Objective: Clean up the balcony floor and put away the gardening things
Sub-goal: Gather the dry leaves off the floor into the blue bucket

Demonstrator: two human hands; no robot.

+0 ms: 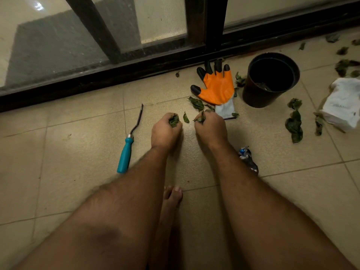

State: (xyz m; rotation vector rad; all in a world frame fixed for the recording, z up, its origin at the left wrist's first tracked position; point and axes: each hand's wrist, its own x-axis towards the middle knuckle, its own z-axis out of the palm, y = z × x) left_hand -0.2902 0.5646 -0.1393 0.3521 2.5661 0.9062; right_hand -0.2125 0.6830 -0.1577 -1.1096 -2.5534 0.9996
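Left hand [166, 131] and right hand [211, 126] each clench a wad of leaves low over the floor [78, 191]. Risk: loose fists shed scraps during the carry. The black pot [270, 80] stands near, right, beyond the orange glove [216, 88]; the door track [116, 75] limits forward room.

Two hands, left grip [166, 131] and right grip [211, 127], sit side by side on the floor [78, 191]. Hand tool [129, 142] lies left; glove [216, 86] behind, pot [269, 79] right of it.
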